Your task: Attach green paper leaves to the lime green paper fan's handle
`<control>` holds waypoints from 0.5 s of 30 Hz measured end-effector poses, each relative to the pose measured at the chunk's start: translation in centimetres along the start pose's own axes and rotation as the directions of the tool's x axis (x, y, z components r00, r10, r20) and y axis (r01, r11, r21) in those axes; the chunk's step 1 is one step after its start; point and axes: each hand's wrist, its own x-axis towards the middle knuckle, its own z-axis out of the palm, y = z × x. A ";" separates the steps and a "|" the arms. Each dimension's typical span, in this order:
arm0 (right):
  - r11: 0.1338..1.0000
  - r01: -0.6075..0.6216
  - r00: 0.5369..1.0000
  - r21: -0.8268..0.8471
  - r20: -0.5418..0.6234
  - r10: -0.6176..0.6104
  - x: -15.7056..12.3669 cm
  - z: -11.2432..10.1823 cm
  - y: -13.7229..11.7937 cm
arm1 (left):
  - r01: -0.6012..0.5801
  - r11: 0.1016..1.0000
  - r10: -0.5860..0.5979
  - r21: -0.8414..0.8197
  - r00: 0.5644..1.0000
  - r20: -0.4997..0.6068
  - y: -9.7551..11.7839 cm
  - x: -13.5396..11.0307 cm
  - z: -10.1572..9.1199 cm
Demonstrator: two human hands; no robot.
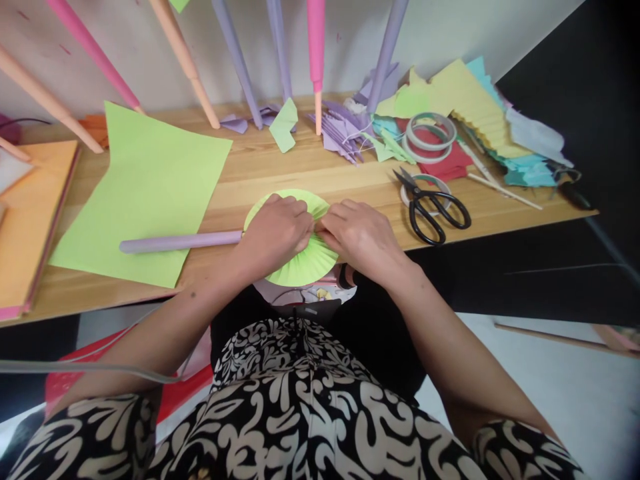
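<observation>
A round, pleated green paper fan (305,267) lies at the near edge of the wooden table (300,173). My left hand (277,230) rests curled over its left half, fingers pressed down on the folds. My right hand (357,233) covers the right half, its fingers pinching the paper at the fan's middle. The two sets of fingertips meet at the centre. A lilac paper tube (180,242) lies flat and runs from the left up to my left hand, its end hidden under it.
A large green sheet (145,187) lies left under the tube, an orange pad (30,213) beyond it. Black scissors (433,207) and tape rolls (430,137) sit right. Folded coloured papers (465,100) pile at the back. Paper tubes (316,47) lean against the wall.
</observation>
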 end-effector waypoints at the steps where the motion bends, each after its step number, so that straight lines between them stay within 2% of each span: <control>1: 1.000 0.000 1.000 0.002 0.006 0.000 -0.1 -0.1 0.1 | -0.008 1.000 0.008 -0.004 1.000 -0.004 0.0 0.0 0.0; 5: 1.000 -0.004 1.000 0.002 0.020 0.004 -1.3 -0.5 1.0 | -0.033 0.999 0.033 -0.005 0.999 0.006 0.1 0.1 -0.2; 8: 1.000 -0.023 1.000 -0.001 0.002 0.023 -2.7 -0.8 2.2 | -0.021 1.000 0.022 -0.022 0.997 0.070 0.3 0.2 -0.6; 11: 0.998 -0.056 0.998 -0.009 -0.040 0.056 -3.8 -1.2 3.4 | -0.023 0.994 0.035 -0.102 0.992 0.118 0.1 0.1 -1.1; 15: 0.997 -0.077 0.993 0.013 -0.090 0.078 -3.9 -1.7 3.7 | -0.011 0.972 0.031 -0.236 0.996 0.080 -0.9 -0.2 -1.6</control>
